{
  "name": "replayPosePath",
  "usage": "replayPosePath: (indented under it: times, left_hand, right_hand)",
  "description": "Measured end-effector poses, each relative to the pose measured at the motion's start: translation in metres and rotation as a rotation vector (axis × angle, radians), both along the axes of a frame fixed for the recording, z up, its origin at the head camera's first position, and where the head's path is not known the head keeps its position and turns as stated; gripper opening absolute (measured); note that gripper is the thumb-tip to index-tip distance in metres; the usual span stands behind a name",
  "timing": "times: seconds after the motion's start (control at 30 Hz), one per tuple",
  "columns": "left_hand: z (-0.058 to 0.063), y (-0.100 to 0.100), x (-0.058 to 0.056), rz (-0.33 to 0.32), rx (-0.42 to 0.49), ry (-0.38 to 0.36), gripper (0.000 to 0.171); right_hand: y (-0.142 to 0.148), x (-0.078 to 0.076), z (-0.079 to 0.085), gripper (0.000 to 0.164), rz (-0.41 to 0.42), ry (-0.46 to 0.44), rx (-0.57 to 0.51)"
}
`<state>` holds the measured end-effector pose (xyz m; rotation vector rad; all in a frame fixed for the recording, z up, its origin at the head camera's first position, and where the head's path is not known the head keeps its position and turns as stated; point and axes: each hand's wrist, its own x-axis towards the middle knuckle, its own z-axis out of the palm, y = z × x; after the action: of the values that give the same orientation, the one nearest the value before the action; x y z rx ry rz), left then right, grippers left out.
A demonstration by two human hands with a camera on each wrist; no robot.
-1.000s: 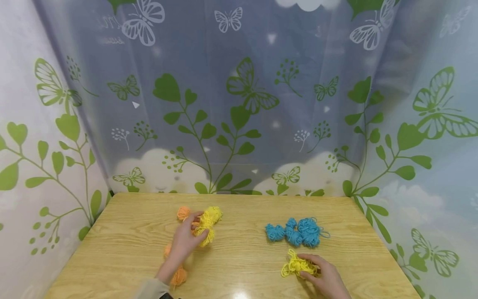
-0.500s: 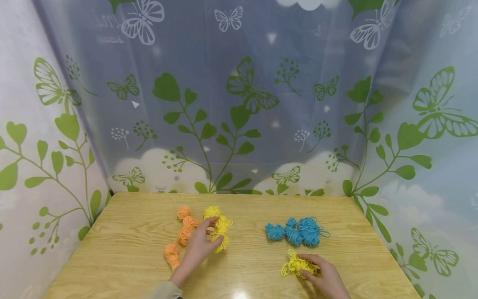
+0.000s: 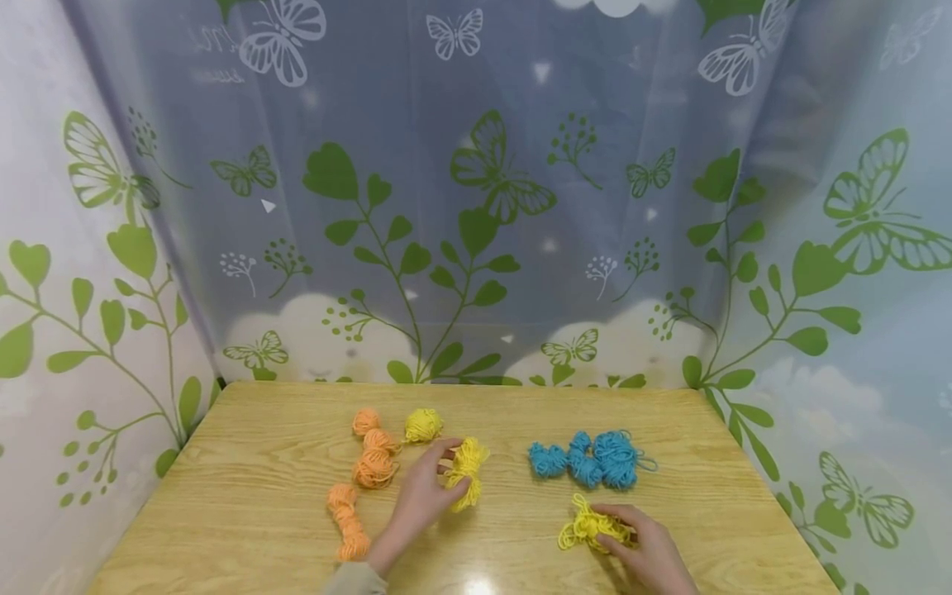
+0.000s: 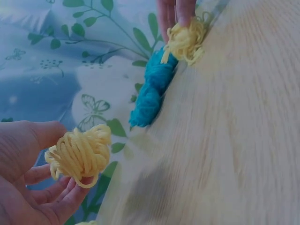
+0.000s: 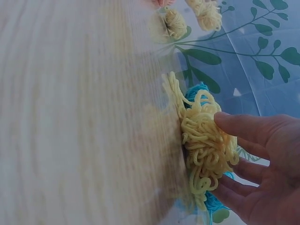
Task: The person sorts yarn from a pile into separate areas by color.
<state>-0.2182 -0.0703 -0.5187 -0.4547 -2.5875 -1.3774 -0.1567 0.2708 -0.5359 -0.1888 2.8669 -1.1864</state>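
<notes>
My left hand (image 3: 422, 494) pinches a yellow yarn bundle (image 3: 467, 474) between thumb and fingers, just right of a yellow yarn ball (image 3: 423, 425). In the left wrist view that bundle (image 4: 80, 154) hangs above the tabletop, its looped strands facing the camera. At the right, my right hand (image 3: 647, 545) grips a loose yellow yarn tangle (image 3: 587, 527) low at the table. Loops of this tangle (image 5: 206, 140) stick out past the thumb in the right wrist view. Blue yarn bundles (image 3: 616, 460) lie in a row just behind it.
Left of my left hand lie orange yarn bundles (image 3: 375, 459), with another orange bundle (image 3: 346, 522) nearer the front. The wooden table (image 3: 491, 413) meets a printed curtain (image 3: 476, 314) at its back, and curtains also hang at both sides.
My left hand has carried the yellow yarn bundle rightward and slightly nearer, away from the yellow ball and the orange yarn, uncovering them. My right hand has stayed in place on its tangle.
</notes>
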Motion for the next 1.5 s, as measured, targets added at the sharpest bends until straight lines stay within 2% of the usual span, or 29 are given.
replayPosePath:
  times: [0.13, 0.33, 0.6, 0.87, 1.5]
  left_hand:
    - [0.0, 0.009, 0.001, -0.027, 0.004, -0.016, 0.055]
    - [0.0, 0.025, 0.003, -0.071, 0.004, -0.002, 0.054]
    - [-0.001, 0.048, 0.005, -0.13, -0.015, -0.044, 0.054]
    - [-0.001, 0.065, 0.012, -0.172, -0.015, -0.056, 0.054]
    - [-0.014, 0.094, 0.022, -0.239, -0.029, -0.112, 0.054]
  right_hand:
    - [0.0, -0.001, -0.001, 0.04, -0.002, 0.009, 0.002]
    - [0.0, -0.001, -0.001, 0.039, -0.02, 0.008, 0.011]
    - [0.0, 0.0, -0.001, 0.038, -0.03, -0.009, -0.005]
    - [-0.001, 0.0, 0.0, 0.039, -0.027, -0.018, -0.003]
    - [-0.001, 0.002, 0.0, 0.04, -0.029, -0.019, -0.019]
